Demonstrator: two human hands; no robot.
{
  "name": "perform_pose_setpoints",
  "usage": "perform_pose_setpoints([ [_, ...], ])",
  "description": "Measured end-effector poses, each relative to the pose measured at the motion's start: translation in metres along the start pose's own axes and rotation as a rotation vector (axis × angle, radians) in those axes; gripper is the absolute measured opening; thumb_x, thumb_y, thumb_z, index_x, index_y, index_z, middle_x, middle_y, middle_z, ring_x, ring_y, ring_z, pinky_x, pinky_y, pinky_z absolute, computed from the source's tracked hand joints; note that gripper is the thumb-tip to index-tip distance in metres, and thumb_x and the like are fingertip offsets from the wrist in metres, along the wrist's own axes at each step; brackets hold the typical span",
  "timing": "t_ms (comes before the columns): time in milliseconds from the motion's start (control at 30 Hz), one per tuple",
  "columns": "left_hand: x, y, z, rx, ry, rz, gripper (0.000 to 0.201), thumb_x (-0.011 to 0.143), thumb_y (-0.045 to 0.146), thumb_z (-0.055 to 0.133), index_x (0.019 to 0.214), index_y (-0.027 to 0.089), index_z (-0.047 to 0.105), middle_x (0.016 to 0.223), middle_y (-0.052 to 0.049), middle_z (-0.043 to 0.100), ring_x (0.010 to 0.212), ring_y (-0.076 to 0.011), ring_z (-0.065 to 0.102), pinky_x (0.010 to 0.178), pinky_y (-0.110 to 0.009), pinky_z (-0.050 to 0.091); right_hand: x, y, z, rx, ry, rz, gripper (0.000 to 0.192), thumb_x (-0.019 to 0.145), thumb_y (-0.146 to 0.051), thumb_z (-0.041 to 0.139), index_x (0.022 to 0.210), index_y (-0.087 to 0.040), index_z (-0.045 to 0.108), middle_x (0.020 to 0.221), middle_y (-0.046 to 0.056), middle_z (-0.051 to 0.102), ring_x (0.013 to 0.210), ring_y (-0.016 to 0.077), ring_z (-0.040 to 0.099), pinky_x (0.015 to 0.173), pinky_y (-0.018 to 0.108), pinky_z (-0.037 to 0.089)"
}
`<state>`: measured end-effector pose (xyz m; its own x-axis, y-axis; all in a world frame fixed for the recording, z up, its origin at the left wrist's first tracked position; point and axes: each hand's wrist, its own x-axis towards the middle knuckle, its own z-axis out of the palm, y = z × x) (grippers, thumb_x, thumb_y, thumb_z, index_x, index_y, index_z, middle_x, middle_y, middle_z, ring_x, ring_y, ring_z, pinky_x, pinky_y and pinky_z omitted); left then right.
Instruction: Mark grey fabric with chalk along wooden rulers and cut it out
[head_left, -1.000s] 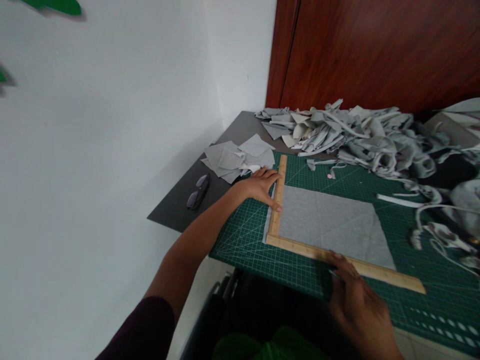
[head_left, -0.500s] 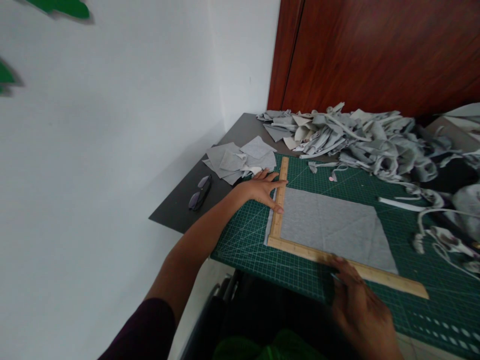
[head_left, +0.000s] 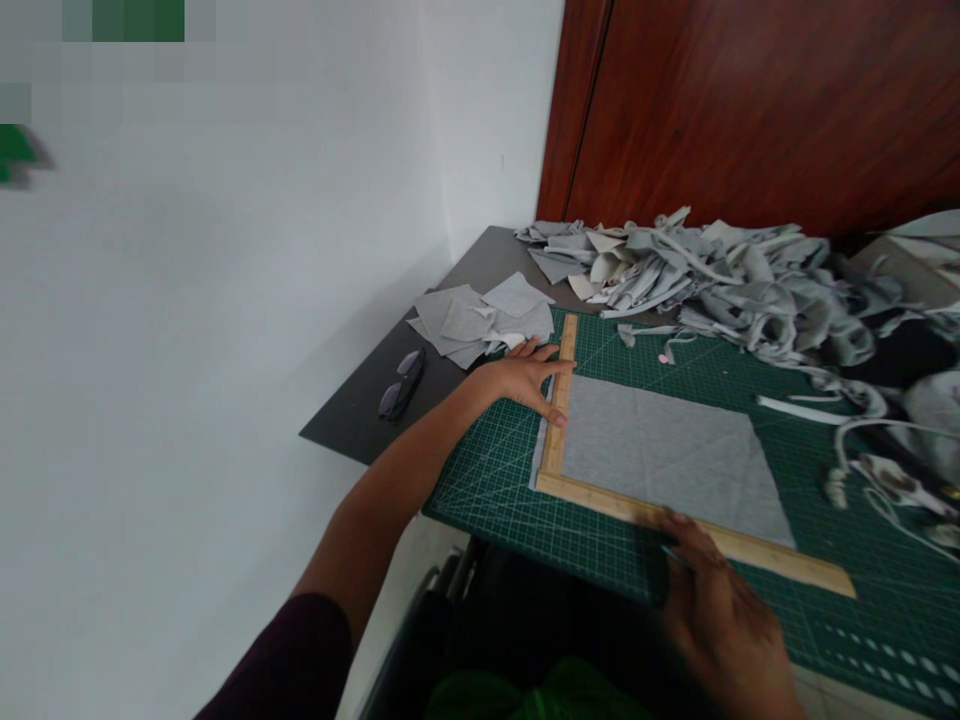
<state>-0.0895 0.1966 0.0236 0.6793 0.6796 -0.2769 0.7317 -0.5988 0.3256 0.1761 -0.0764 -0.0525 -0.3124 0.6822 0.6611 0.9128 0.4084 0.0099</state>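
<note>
Here the wooden L-square [head_left: 592,487] lies on the green cutting mat [head_left: 495,480], framing two edges of the grey fabric rectangle [head_left: 667,450]. The left hand [head_left: 525,378] lies flat, fingers spread, on the square's short arm at the fabric's far-left edge. The right hand [head_left: 720,610] rests its fingertips against the square's long arm on the near edge; whether it grips anything I cannot tell. Beyond the L-square sits a stack of cut grey squares [head_left: 484,318], with a heap of grey fabric offcuts [head_left: 720,285] further right. Left of the mat lie dark glasses [head_left: 400,384] on the grey tabletop [head_left: 360,410].
</note>
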Motion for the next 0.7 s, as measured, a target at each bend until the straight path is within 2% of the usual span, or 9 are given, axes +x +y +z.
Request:
perform_pose_setpoints([
  [267, 0.0018, -0.0014, 0.0002, 0.003, -0.01, -0.001, 0.127, 0.06, 0.084, 0.075, 0.166, 0.039, 0.023, 0.178, 0.001, 0.001, 0.161, -0.0421, -0.015, 0.129, -0.062, 0.002, -0.0022, 0.0007, -0.0006, 0.01, -0.003, 0.016, 0.025, 0.105, -0.019, 0.045, 0.124, -0.01, 0.058, 0.124, 0.022, 0.075, 0.107, 0.0298, 0.076, 0.084, 0.041, 0.065],
  [700, 0.0, 0.0012, -0.0021, 0.001, -0.019, -0.007, 0.127, 0.06, 0.081, 0.076, 0.167, 0.038, 0.022, 0.178, 0.001, 0.0, 0.161, -0.0422, -0.014, 0.13, -0.06, 0.001, -0.0006, -0.001, -0.0029, 0.002, 0.001, 0.007, 0.021, 0.105, -0.017, 0.045, 0.118, -0.009, 0.059, 0.123, 0.023, 0.075, 0.106, 0.0294, 0.077, 0.081, 0.04, 0.065],
])
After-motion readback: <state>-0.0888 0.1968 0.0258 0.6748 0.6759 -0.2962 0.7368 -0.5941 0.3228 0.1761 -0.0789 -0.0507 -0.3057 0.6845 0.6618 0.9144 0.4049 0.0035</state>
